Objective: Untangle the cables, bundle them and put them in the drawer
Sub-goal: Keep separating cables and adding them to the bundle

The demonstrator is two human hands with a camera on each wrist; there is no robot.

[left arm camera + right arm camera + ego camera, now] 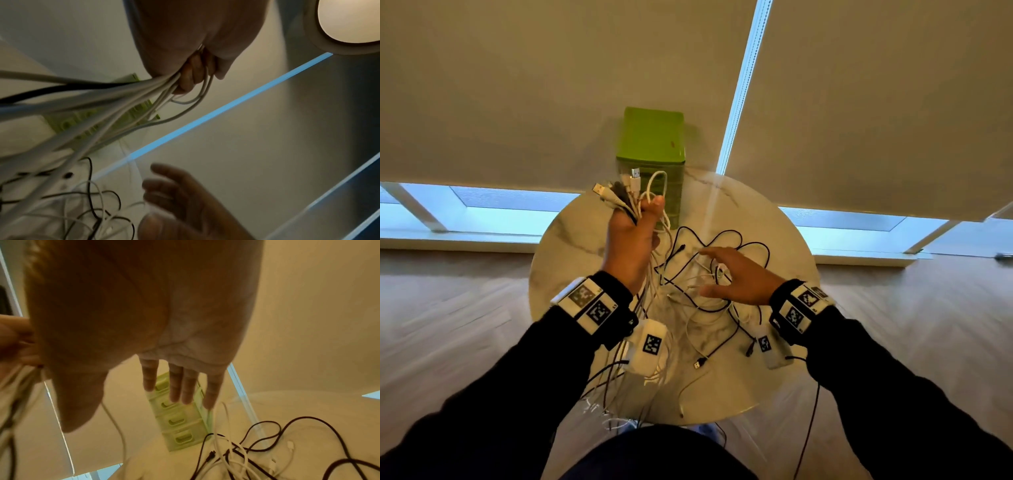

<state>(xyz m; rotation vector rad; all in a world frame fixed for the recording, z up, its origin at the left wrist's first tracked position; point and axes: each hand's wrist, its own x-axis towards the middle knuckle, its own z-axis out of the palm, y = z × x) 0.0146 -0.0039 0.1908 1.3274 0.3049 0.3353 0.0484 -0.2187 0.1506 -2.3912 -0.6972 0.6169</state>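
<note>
My left hand [633,236] is raised above the round table and grips a bunch of white and black cables [626,193], their USB plugs sticking up past the fist; the strands [98,104] trail down to the table. A loose tangle of black and white cables [709,284] lies on the tabletop. Over that tangle my right hand [736,277] hovers with fingers [180,386] spread and straight, holding nothing. The green drawer unit [654,150] stands at the table's far edge, its drawers [180,426] closed.
The round marble table [571,246] is small; cables hang over its near edge [613,387] toward my lap. Roller blinds [517,85] and a low window sill sit right behind the drawer unit. Wooden floor surrounds the table.
</note>
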